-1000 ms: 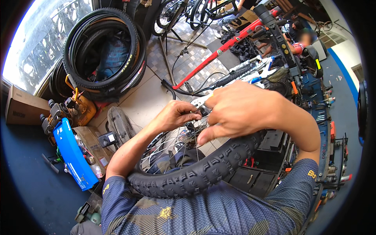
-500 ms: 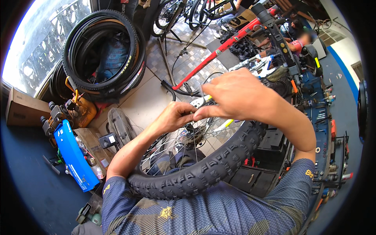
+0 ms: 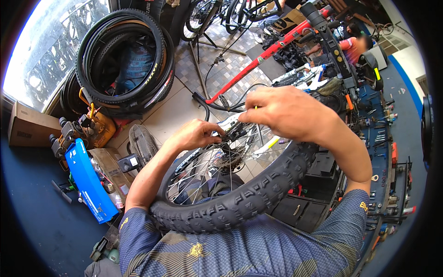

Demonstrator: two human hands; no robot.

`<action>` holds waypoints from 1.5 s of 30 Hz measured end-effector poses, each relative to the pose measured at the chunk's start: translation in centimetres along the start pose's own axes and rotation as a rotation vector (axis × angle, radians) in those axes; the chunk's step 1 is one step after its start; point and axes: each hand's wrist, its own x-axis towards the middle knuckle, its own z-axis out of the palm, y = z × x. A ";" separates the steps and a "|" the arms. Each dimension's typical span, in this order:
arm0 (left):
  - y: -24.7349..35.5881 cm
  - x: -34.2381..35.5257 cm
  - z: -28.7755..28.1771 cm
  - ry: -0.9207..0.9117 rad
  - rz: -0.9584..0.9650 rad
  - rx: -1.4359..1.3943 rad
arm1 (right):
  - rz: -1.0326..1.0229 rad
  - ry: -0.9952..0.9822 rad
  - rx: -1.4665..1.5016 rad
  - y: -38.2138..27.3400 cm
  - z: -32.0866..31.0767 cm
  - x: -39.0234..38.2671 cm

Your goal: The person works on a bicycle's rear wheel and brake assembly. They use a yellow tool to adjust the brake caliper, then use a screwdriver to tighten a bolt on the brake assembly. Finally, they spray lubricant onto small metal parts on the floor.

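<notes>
A bicycle wheel with a knobby black tire (image 3: 240,203) stands against my shirt, its spokes running to a dark rear cassette (image 3: 233,159). My left hand (image 3: 196,135) is closed in a pinch at a small black mechanism (image 3: 236,134) above the cassette; what sits between its fingertips is hidden. Higher and to the right, my right hand (image 3: 286,113) curls its fingers at the white frame end (image 3: 227,123). A speck of yellow shows by those fingers, but their grip is hidden. A yellow-and-white frame tube (image 3: 267,147) slants behind the spokes.
A red bicycle frame (image 3: 263,60) is clamped in a repair stand (image 3: 330,51) ahead. Stacked tires (image 3: 159,51) lie at the left, beyond a blue box (image 3: 87,180). Tools lie on a blue bench (image 3: 376,138) at the right. A person in red (image 3: 350,46) sits farther back.
My fingertips have come apart from where they met; my right hand has shifted slightly to the right. The black mechanism between them now shows more fully.
</notes>
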 end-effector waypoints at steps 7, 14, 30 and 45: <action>-0.3 0.4 0.9 -0.040 0.013 0.130 | 0.081 0.200 0.030 1.4 -2.8 -2.0; -0.7 0.4 1.4 0.032 0.206 0.267 | 0.134 0.283 0.009 1.1 -3.0 -2.7; -1.9 1.3 1.7 0.320 -0.285 -1.347 | 0.259 0.466 0.131 1.7 -3.6 -4.9; 5.5 4.3 4.3 0.046 -0.229 0.630 | 0.205 0.870 0.587 2.5 -3.8 -6.2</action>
